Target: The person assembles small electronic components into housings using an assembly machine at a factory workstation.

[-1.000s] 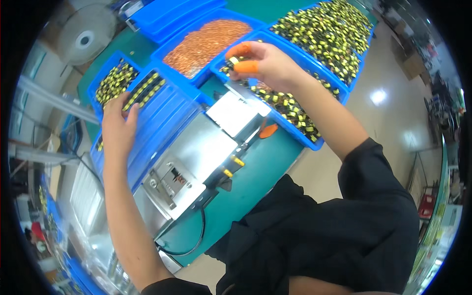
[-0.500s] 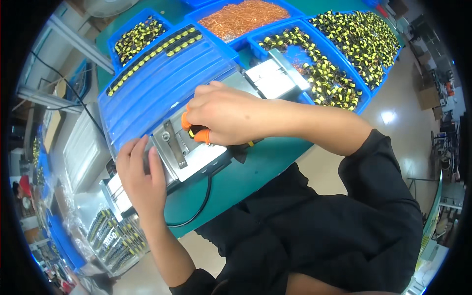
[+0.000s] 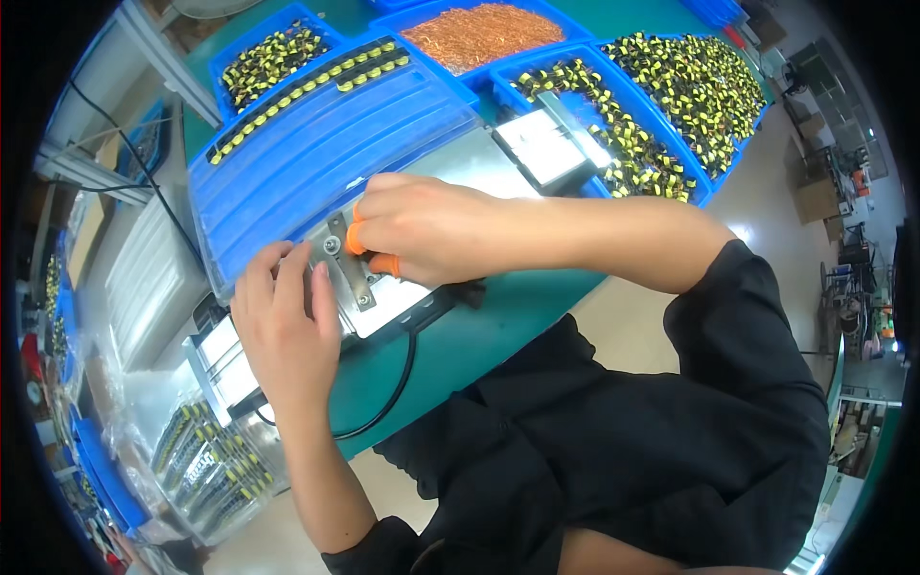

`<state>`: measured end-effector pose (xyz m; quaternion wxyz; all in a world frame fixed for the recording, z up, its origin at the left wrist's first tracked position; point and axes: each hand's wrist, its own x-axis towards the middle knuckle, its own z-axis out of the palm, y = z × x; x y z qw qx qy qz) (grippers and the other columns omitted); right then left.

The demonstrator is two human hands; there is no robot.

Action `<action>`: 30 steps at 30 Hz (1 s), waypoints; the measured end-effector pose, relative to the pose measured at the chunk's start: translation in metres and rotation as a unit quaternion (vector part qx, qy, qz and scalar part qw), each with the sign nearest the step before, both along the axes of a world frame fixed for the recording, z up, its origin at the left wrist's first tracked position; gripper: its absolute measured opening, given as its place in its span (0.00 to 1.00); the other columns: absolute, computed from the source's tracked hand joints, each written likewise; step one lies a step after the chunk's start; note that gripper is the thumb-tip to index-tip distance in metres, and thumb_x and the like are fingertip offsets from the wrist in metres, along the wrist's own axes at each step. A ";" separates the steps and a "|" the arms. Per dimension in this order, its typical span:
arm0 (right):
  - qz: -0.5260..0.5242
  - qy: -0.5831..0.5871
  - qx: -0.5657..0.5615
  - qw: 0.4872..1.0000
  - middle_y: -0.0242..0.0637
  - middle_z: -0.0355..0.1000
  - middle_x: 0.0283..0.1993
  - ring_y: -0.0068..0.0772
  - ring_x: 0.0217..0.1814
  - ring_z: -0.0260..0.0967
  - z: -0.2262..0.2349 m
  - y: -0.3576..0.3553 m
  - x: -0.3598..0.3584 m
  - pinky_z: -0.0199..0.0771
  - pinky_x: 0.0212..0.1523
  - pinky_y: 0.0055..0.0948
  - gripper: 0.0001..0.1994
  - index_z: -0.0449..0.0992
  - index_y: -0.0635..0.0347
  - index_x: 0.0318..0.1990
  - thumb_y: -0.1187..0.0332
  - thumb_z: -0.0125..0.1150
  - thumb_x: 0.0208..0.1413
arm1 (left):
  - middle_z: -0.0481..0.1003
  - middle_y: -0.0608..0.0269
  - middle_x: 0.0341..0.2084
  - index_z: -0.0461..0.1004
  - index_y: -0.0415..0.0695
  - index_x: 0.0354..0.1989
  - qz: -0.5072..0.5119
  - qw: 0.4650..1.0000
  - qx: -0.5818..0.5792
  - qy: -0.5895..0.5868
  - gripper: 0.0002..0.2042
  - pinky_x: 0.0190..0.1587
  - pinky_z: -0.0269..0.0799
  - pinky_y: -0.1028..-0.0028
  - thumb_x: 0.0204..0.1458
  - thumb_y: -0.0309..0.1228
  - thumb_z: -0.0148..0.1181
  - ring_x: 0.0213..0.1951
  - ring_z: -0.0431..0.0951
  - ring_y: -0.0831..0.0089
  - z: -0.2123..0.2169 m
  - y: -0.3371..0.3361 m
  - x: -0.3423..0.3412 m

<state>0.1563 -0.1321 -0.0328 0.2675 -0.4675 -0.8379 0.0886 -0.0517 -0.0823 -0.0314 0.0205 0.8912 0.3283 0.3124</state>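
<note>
My right hand [image 3: 431, 228], with orange finger cots [image 3: 366, 241] on its fingertips, is closed in a pinch over a silver metal fixture [image 3: 379, 312]. What the fingertips hold is hidden behind them. Just left of them, a narrow metal bar with a screw [image 3: 349, 264] is fixed on the fixture. My left hand [image 3: 286, 321] rests over the fixture's left part, thumb apart from the bent fingers, and no held thing shows in it. Behind both hands lies a ribbed blue tray [image 3: 316, 158], with rows of small black-and-yellow parts [image 3: 278, 107] along its far edge.
Blue bins of loose black-and-yellow parts [image 3: 685, 91] stand at the far right and far left. Between them sits a bin of copper-coloured pieces [image 3: 479, 36]. A black cable [image 3: 402, 383] loops over the green table's [image 3: 479, 345] front. Clear packs of parts [image 3: 213, 465] lie at lower left.
My right fingertips have shifted slightly left and closer to the metal bar. The black-and-yellow part seen between them before is now hidden. My left hand has moved a little right.
</note>
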 end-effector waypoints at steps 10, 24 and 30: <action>-0.058 0.000 0.065 0.996 0.38 0.72 0.40 0.44 0.46 0.67 0.022 -0.009 0.028 0.68 0.48 0.39 0.14 0.78 0.57 0.43 0.65 0.68 0.50 | 0.72 0.60 0.48 0.75 0.49 0.52 -0.138 0.986 -0.011 0.097 0.23 0.52 0.62 0.60 0.46 0.39 0.66 0.48 0.71 0.58 0.017 -0.007 0.003; -0.468 0.119 0.020 0.876 0.36 0.79 0.43 0.28 0.45 0.75 -0.016 -0.060 0.255 0.74 0.47 0.29 0.14 0.78 0.57 0.50 0.63 0.61 0.59 | 0.70 0.57 0.53 0.77 0.49 0.52 -0.152 0.977 -0.004 0.149 0.24 0.57 0.60 0.57 0.43 0.38 0.69 0.54 0.67 0.53 0.019 -0.005 0.010; -0.537 0.141 -0.047 0.831 0.41 0.78 0.47 0.39 0.49 0.75 -0.072 -0.061 0.303 0.74 0.52 0.34 0.13 0.78 0.54 0.50 0.70 0.57 0.58 | 0.69 0.56 0.54 0.75 0.48 0.53 -0.151 0.976 -0.010 0.159 0.24 0.59 0.58 0.55 0.44 0.37 0.67 0.57 0.66 0.51 0.019 -0.008 0.005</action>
